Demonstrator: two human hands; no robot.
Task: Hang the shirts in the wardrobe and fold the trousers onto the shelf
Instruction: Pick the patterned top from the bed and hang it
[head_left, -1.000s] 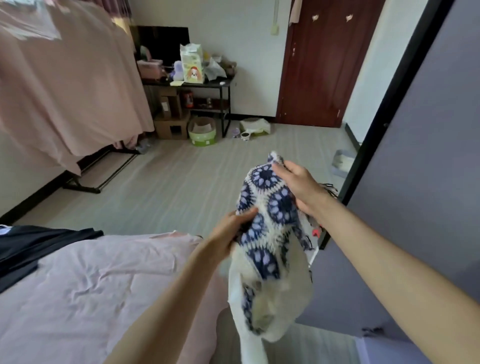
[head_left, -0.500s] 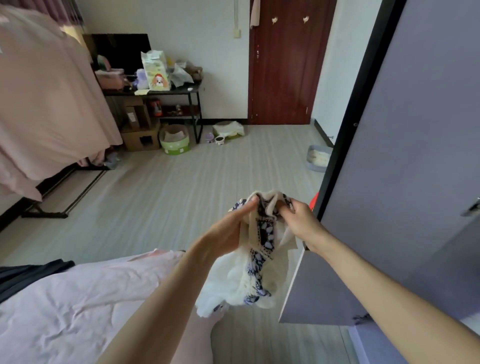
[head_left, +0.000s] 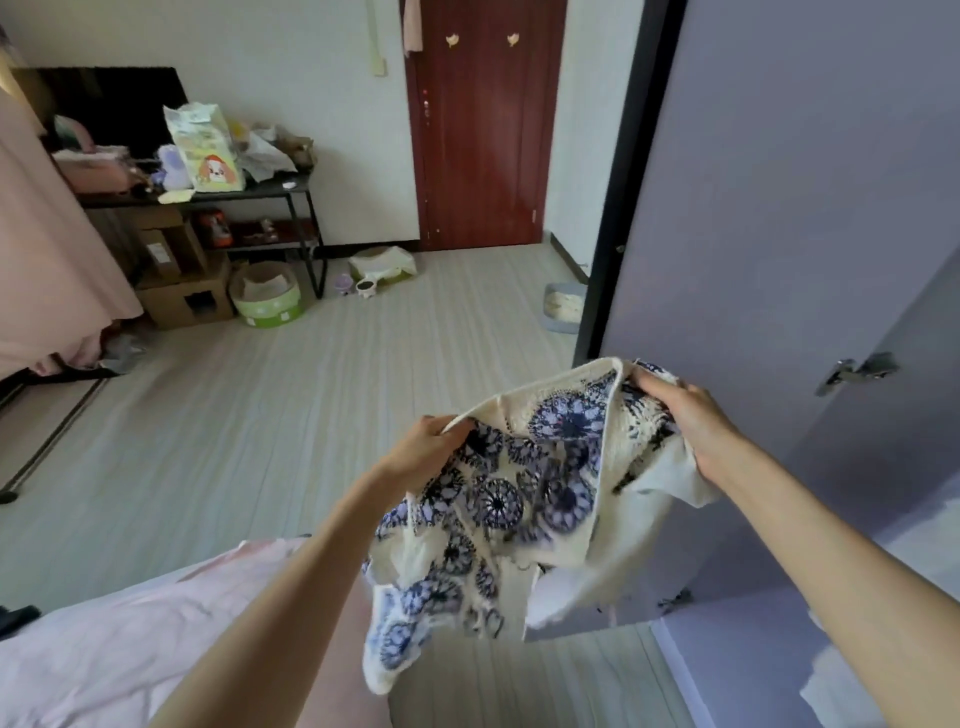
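Note:
A cream garment with blue and black round flower patterns (head_left: 524, 499) hangs in the air in front of me, spread between both hands. My left hand (head_left: 426, 447) grips its top edge on the left. My right hand (head_left: 685, 415) grips the bunched fabric on the right, close to the open lilac wardrobe door (head_left: 779, 234). The lower part of the garment dangles over the bed corner and the floor. The inside of the wardrobe is out of view.
A pink-sheeted bed (head_left: 130, 639) fills the lower left. A pink cloth (head_left: 47, 249) hangs on a rack at left. A cluttered black table (head_left: 249, 192) stands at the back, with boxes, a green bowl (head_left: 267, 304) and a grey tray (head_left: 563, 306) on the floor. A red door (head_left: 483, 124) is behind.
My hands have drawn apart, opening the bunched garment into a wide spread. The view has turned right toward the wardrobe door, and the garment now hangs nearer to it.

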